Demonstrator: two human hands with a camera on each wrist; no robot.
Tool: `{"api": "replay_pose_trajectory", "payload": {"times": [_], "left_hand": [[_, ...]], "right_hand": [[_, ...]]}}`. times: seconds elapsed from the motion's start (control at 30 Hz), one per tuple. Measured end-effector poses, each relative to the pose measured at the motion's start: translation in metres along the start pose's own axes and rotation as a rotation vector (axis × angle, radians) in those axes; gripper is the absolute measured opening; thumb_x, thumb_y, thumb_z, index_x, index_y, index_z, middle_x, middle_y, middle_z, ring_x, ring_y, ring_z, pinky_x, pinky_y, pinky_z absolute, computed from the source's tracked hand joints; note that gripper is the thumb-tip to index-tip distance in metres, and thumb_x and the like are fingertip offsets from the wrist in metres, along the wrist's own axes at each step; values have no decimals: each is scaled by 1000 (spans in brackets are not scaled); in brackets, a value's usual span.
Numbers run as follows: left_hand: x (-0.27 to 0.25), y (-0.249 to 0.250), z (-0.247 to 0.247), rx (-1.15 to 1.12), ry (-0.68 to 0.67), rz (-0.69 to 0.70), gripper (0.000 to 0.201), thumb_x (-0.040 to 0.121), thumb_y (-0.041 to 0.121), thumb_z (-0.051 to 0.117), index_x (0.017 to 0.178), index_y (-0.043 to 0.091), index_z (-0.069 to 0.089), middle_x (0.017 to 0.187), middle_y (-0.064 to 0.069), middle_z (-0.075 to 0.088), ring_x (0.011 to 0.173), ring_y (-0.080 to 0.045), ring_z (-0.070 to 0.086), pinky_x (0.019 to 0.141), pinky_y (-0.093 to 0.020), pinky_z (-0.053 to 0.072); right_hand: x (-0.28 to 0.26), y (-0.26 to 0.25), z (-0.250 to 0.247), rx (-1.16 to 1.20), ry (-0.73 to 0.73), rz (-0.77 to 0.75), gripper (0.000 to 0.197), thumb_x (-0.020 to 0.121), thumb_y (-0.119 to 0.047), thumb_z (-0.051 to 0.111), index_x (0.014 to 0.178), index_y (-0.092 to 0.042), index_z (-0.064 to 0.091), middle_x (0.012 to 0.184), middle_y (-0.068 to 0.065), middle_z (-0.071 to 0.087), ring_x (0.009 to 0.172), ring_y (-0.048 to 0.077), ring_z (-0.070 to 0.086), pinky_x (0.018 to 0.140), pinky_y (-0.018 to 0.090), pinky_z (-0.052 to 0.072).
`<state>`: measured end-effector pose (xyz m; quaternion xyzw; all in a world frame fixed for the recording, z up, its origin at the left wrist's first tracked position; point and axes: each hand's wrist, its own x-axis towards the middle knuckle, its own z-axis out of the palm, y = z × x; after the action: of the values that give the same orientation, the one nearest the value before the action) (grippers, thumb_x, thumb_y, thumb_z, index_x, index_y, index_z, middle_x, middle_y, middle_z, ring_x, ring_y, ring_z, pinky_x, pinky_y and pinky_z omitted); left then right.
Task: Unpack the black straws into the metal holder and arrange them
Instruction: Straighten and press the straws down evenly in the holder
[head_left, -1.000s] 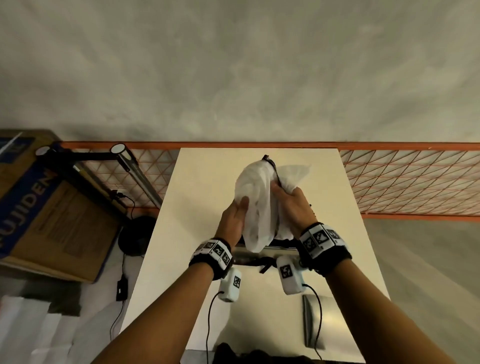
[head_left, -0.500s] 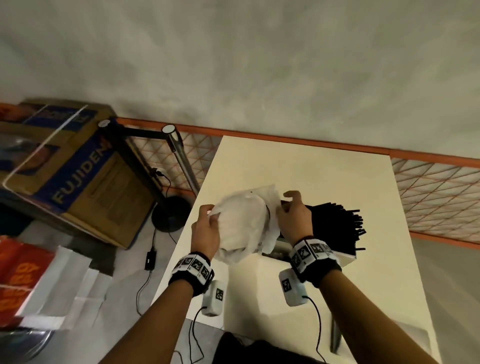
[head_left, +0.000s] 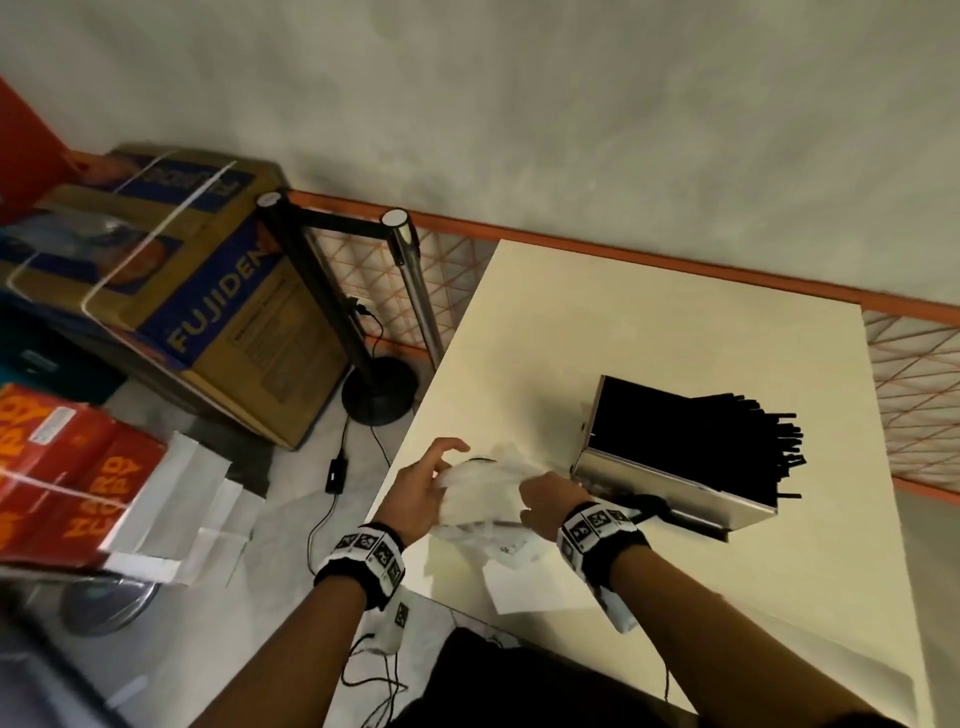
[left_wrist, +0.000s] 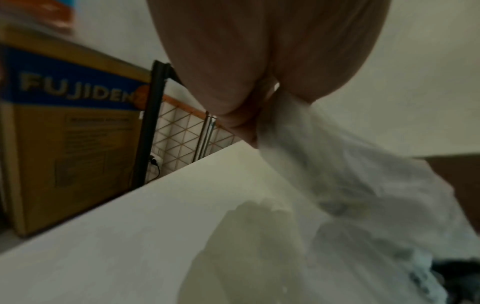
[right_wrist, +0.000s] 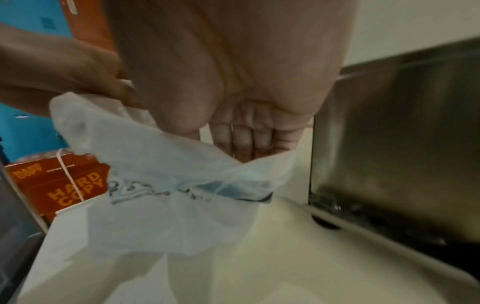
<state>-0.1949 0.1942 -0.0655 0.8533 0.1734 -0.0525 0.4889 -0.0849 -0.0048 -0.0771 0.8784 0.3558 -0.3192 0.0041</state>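
Observation:
The black straws (head_left: 696, 436) lie in a dense bundle in the metal holder (head_left: 675, 486), their ends sticking out past its right side. The holder stands mid-table; its steel wall (right_wrist: 389, 133) fills the right of the right wrist view. Left of the holder, both hands hold the crumpled, emptied white plastic bag (head_left: 483, 486) low over the table. My left hand (head_left: 423, 486) grips its left side, index finger raised; the bag (left_wrist: 350, 185) trails out of that palm. My right hand (head_left: 545, 496) curls over the bag's right side, its fingers (right_wrist: 244, 139) tucked behind the bag (right_wrist: 168, 164).
The cream table (head_left: 675, 322) has a white paper slip (head_left: 524, 584) near its front-left corner. On the floor left of it sit a Fujiden carton (head_left: 208, 301), a red Hard Copy box (head_left: 67, 467) and barrier posts (head_left: 408, 280). Orange mesh fencing (head_left: 914, 395) runs behind.
Both hands have carried the bag down and left, away from the holder, crumpling it. The straws now show uncovered in the holder. The head view has swung left.

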Motion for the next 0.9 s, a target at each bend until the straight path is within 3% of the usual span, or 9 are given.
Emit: {"api": "replay_pose_trajectory", "payload": {"times": [0.1,0.2,0.3,0.37,0.43,0.57,0.7,0.8,0.9], "left_hand": [[-5,-18,2,34,-14,48,70,75,-19,42,103,42,61,116,3,59,102,-14,63,82,-34,55],[-2,-47,10,204,-125,57,74,80,-20,43,84,50,66,115,2,54,117,-9,56,98,-26,44],[2,-69,13,398,-223,-132,60,96,-6,39,113,44,67,119,-5,50,117,-27,57,103,-36,44],[3,-81,17,455,-251,-294,51,98,2,44,138,31,55,130,-12,45,123,-35,55,105,-36,43],[1,-87,23,478,-274,-404,55,97,8,50,146,31,46,140,-15,38,126,-36,54,108,-37,44],[6,-83,30,513,-214,-461,54,95,12,54,142,37,49,141,-14,35,118,-39,59,103,-40,49],[18,-57,26,500,-108,-501,28,92,18,51,103,30,74,129,-15,45,113,-38,59,101,-42,52],[26,-28,26,534,57,-473,26,96,24,51,108,19,74,130,-14,47,121,-37,52,100,-50,48],[33,4,31,529,127,-369,22,99,23,49,107,18,69,132,-6,46,126,-29,44,99,-50,40]], "right_hand": [[5,3,15,7,-5,-35,34,96,-28,48,120,-8,59,127,15,59,117,33,57,92,36,47],[7,7,30,14,9,-70,35,98,-29,45,125,-9,56,129,14,58,118,32,55,93,37,46],[3,5,43,30,15,-200,38,99,-29,46,134,-13,50,133,12,53,122,32,51,95,40,45],[1,5,55,41,31,-303,42,98,-28,50,137,-16,49,138,10,48,123,32,49,95,42,46],[-1,7,63,70,44,-311,45,96,-26,53,140,-15,47,144,10,43,125,32,47,98,41,44],[-3,8,68,136,-4,-181,45,98,-21,51,142,-15,47,148,10,38,132,31,42,106,41,39],[-2,8,58,185,22,-138,40,99,-21,46,139,-18,50,146,5,40,129,30,46,103,40,43],[-3,9,47,242,99,-157,39,96,-18,46,134,-22,54,143,1,44,120,31,54,96,36,46],[-9,7,38,283,221,-209,38,92,-12,46,126,-20,60,137,0,50,115,27,56,89,31,46]]}}
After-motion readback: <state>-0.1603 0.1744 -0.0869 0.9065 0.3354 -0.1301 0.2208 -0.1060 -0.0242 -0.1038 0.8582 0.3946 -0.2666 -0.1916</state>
